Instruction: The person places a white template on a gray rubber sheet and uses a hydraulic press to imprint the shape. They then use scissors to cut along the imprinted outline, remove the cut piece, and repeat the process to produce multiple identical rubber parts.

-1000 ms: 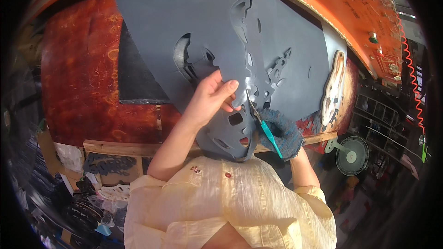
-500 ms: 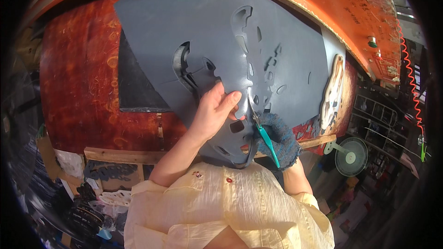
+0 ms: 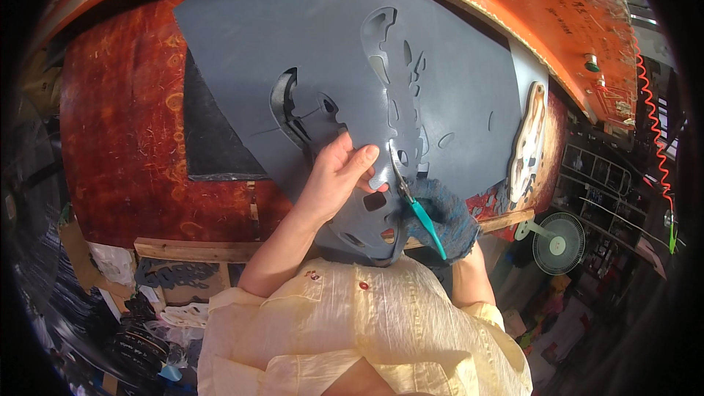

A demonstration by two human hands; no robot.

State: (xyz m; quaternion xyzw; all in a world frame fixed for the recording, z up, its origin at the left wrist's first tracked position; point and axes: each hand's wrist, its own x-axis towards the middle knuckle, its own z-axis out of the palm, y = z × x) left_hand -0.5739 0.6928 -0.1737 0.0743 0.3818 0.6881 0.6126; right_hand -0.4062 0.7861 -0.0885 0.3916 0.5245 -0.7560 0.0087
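A large grey rubbery sheet [image 3: 242, 37] with cut-out shapes lies in front of me, its near end reaching my shirt. My bare left hand [image 3: 339, 174] pinches a narrow ridged flap of it between thumb and fingers. Just right of that flap, my right hand [image 3: 440, 220], in a dark blue-grey knitted glove, grips teal-handled scissors [image 3: 424, 218]. Their slim metal blades lie along the edge of a cut-out, close to my left fingertips. The glove and the handle hide most of my right fingers.
Under the sheet is a reddish-brown board [image 3: 121, 132] with a black sheet [image 3: 213, 139] on it. A white cut-out template [image 3: 526, 150] lies on the right. An orange machine beam [image 3: 513, 7] arches over the far side. A fan [image 3: 559, 243] stands at lower right, and a wooden strip [image 3: 191, 249] borders the near edge.
The sheet's middle part has shifted slightly left, and the cut-outs right of the flap look narrower. My left hand has moved slightly left with the flap; the scissors stay beside it.
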